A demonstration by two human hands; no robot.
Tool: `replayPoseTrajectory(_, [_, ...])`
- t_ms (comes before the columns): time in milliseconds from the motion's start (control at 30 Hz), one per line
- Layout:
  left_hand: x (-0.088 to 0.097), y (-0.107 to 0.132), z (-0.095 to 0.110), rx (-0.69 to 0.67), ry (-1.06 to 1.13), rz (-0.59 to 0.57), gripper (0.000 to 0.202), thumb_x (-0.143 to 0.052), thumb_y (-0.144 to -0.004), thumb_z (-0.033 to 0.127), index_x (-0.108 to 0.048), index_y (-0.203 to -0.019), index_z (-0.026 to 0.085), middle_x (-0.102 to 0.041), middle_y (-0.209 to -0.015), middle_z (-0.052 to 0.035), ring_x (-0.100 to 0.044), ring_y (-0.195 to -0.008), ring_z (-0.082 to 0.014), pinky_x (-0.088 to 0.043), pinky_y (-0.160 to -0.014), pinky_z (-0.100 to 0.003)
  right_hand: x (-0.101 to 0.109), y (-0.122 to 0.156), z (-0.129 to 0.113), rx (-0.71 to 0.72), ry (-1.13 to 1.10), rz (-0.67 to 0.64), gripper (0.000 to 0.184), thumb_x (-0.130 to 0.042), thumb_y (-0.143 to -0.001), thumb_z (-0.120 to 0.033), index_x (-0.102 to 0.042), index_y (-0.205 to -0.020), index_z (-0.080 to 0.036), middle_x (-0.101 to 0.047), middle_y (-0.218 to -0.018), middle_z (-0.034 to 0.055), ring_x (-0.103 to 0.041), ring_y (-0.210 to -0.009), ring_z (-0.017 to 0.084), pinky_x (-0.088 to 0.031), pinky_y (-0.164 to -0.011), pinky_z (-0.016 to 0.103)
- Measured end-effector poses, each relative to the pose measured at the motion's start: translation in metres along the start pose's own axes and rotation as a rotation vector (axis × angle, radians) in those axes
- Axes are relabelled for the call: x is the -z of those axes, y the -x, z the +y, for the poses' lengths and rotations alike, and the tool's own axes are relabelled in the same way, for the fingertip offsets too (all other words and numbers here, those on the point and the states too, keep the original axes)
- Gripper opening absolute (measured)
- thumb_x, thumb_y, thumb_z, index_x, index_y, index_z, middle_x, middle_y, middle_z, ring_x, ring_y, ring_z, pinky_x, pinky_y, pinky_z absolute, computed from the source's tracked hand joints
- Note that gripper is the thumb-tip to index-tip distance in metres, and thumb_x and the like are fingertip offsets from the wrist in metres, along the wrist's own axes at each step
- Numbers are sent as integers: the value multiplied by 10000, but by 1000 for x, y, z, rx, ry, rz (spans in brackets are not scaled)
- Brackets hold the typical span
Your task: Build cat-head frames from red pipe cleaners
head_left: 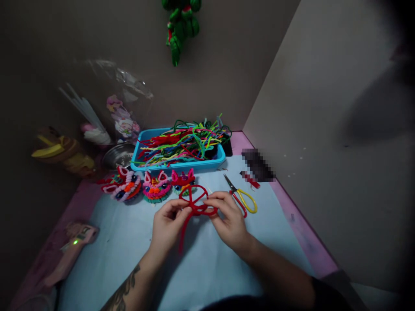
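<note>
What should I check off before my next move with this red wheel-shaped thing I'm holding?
1. Left hand pinching the red wheel-shaped piece: ok.
2. Right hand on the piece's other side: ok.
3. Loose tail tucked in: not ok, it hangs down by your left hand.
4. Scissors set down: ok, lying on the table just beyond your right hand.
5. Coloured strips at hand: ok, heaped in the blue tray.
6. Pink device cool: cannot tell; its green light is lit, but heat doesn't show.
</note>
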State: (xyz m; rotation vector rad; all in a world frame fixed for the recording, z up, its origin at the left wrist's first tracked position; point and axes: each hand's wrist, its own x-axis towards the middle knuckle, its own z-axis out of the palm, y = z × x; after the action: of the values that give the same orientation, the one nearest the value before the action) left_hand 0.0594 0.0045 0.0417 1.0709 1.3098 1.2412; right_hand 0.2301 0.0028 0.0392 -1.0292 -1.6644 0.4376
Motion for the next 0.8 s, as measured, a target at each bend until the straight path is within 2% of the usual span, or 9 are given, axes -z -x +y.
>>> replayPoseTrajectory(100, [-1, 1, 2, 0, -17, 9, 138, -734, -668, 237, -670, -766, 164, -653, -658, 7, -559, -597, -94, -434, -572, -187, 1, 1, 2, 13, 4, 2, 329, -486, -835, -69, -668, -1037, -254, -551, -913, 49, -597, -796, 143, -525, -675, 270])
replayPoseTrajectory(200, [-3, 2, 5, 4, -21, 7, 139, -734, -663, 232, -670, -764, 160, -657, -662, 2, -567, -600, -99, -441, -573, -192, 2, 1, 2, 4, -20, 10, 295, -515, -834, -73, -677, -1000, -255, -590, -844, 30, -607, -761, 137, -522, -660, 258])
replayPoseTrajectory(300, [-5, 3, 7, 12, -4, 15, 138, -734, -659, 229, -669, -759, 159, -659, -665, 0, -572, -603, -103, -448, -576, -196, 1, 2, 3, -101, -36, 61, 192, -592, -805, -108, -666, -922, -240, -654, -812, 16, -627, -748, 145, -522, -672, 268])
replayPoseTrajectory(400, [-5, 4, 7, 17, -8, 8, 138, -738, -651, 232, -672, -748, 158, -647, -636, 2, -563, -582, -102, -442, -557, -195, -3, 7, 4, -262, -108, 106, 94, -644, -784, -157, -631, -852, -221, -678, -767, 12, -634, -689, 143, -510, -613, 256])
replayPoseTrajectory(467, [-5, 4, 6, 17, -14, 2, 135, -740, -646, 230, -675, -740, 158, -641, -622, 3, -555, -569, -100, -436, -545, -195, -6, 9, 2, -310, -148, 100, 54, -655, -788, -192, -616, -818, -214, -686, -768, 18, -635, -681, 143, -498, -590, 251])
replayPoseTrajectory(633, [-7, 5, 7, 9, 6, 0, 134, -744, -631, 214, -678, -733, 158, -667, -658, -11, -580, -603, -116, -457, -582, -218, -8, 8, -5, -220, -133, 24, 46, -655, -798, -203, -613, -787, -219, -690, -760, 8, -622, -686, 135, -479, -594, 251])
replayPoseTrajectory(800, [-7, 5, 8, 4, 18, 9, 130, -742, -634, 221, -678, -727, 157, -660, -643, -13, -574, -586, -120, -457, -566, -230, -6, 4, -5, -87, -69, 59, 48, -627, -824, -188, -626, -841, -232, -696, -789, 17, -624, -750, 157, -505, -658, 290])
